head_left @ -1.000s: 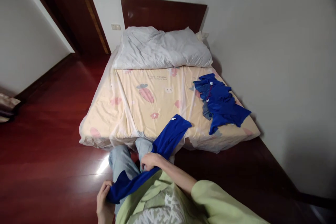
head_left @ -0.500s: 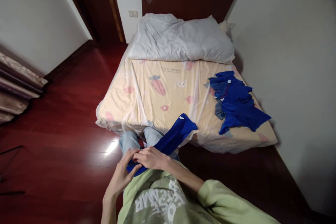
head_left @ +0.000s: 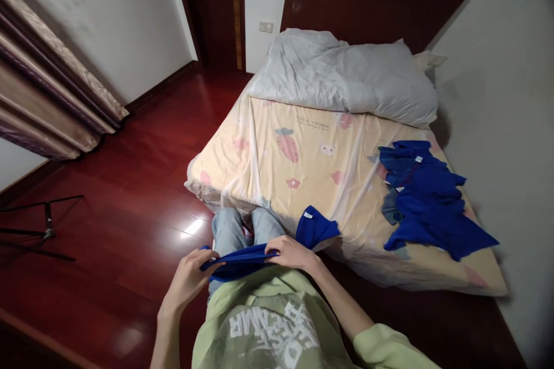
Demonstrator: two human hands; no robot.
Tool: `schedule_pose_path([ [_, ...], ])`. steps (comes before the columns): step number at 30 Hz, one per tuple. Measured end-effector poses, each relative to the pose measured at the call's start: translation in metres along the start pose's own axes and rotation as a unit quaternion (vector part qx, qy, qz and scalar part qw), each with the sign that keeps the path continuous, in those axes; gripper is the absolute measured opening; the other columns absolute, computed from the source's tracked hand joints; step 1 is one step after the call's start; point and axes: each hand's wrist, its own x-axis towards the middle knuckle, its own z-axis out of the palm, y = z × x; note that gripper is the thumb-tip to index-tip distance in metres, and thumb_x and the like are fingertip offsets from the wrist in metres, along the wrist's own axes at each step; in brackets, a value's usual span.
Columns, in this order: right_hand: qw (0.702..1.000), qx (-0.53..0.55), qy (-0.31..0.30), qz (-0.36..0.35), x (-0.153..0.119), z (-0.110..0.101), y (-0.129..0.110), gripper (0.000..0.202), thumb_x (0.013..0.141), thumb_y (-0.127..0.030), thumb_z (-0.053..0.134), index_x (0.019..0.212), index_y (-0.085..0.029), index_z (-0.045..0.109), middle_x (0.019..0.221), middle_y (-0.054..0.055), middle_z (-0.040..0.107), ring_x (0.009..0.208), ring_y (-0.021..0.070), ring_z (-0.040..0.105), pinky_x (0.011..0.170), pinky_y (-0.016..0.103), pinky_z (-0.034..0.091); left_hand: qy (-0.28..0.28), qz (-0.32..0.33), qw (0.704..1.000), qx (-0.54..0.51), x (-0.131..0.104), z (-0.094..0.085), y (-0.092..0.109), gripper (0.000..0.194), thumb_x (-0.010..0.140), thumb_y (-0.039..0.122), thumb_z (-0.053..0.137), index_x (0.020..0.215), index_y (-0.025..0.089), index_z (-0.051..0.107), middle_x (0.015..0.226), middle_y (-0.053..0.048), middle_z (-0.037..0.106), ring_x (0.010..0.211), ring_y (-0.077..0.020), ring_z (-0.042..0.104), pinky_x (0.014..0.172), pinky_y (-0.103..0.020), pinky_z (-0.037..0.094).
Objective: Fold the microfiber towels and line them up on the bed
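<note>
Stretched across my lap at the waist is a blue cloth (head_left: 242,259). My left hand (head_left: 194,271) pinches its left end, and my right hand (head_left: 288,252) grips it farther right, with the fingers closed on its edge. To the right of my knees, a blue piece with a white tag (head_left: 315,227) lies on the front edge of the bed; whether it joins the cloth in my hands is hidden by my right hand. A pile of blue clothes (head_left: 433,202), with some denim-like fabric at its left, rests on the right side of the bed.
The bed (head_left: 268,150) has a cream patterned sheet and a grey-white quilt (head_left: 346,75) near the dark headboard (head_left: 367,8). At left are a curtain (head_left: 47,81) and black stand legs (head_left: 47,230) on the red floor (head_left: 142,184).
My hands have moved apart from being together, spreading the blue cloth between them. Less blue fabric shows on the bed edge. The view has shifted, so the bed appears farther right.
</note>
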Motion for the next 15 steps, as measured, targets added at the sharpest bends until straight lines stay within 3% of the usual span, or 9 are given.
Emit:
schedule_pose_path([
  [2, 0.999, -0.004, -0.018, 0.033, -0.010, -0.003, 0.020, 0.016, 0.085, -0.015, 0.072, 0.097, -0.023, 0.077, 0.097, 0.000, 0.077, 0.082, 0.0186, 0.070, 0.078, 0.026, 0.054, 0.044, 0.005, 0.999, 0.017, -0.012, -0.010, -0.007, 0.028, 0.100, 0.044, 0.063, 0.087, 0.022, 0.074, 0.075, 0.001, 0.071, 0.065, -0.0140, 0.066, 0.065, -0.022, 0.049],
  [5, 0.995, -0.037, 0.000, 0.094, -0.028, -0.005, 0.049, 0.036, 0.078, -0.002, 0.061, 0.105, -0.021, 0.076, 0.108, 0.005, 0.076, 0.098, 0.0215, 0.071, 0.091, 0.030, 0.053, 0.084, 0.023, 0.996, 0.035, -0.023, -0.022, -0.014, 0.023, 0.101, 0.040, 0.063, 0.091, 0.023, 0.076, 0.079, 0.002, 0.074, 0.065, -0.0118, 0.068, 0.066, -0.019, 0.050],
  [10, 0.975, -0.073, 0.048, 0.204, -0.070, -0.012, 0.087, 0.040, 0.074, -0.002, 0.057, 0.104, -0.021, 0.075, 0.111, 0.008, 0.074, 0.107, 0.0249, 0.070, 0.098, 0.035, 0.052, 0.173, 0.088, 0.978, 0.071, -0.029, -0.037, -0.024, 0.016, 0.101, 0.032, 0.065, 0.096, 0.022, 0.077, 0.079, 0.002, 0.073, 0.063, -0.0104, 0.067, 0.064, -0.018, 0.050],
  [13, 0.959, -0.076, 0.089, 0.257, -0.101, -0.027, 0.099, 0.035, 0.074, -0.005, 0.055, 0.097, -0.021, 0.076, 0.105, 0.008, 0.077, 0.106, 0.0262, 0.071, 0.098, 0.037, 0.052, 0.236, 0.104, 0.956, 0.139, -0.031, -0.047, -0.034, 0.014, 0.099, 0.032, 0.068, 0.095, 0.021, 0.076, 0.076, 0.002, 0.071, 0.059, -0.0096, 0.064, 0.061, -0.019, 0.048],
  [15, 0.954, -0.059, 0.120, 0.268, -0.121, -0.041, 0.101, 0.031, 0.078, -0.011, 0.054, 0.094, -0.021, 0.078, 0.101, 0.008, 0.078, 0.101, 0.0261, 0.073, 0.096, 0.038, 0.053, 0.249, 0.110, 0.942, 0.195, -0.030, -0.054, -0.042, 0.018, 0.099, 0.036, 0.068, 0.090, 0.021, 0.074, 0.076, 0.002, 0.071, 0.058, -0.0099, 0.064, 0.058, -0.021, 0.046],
])
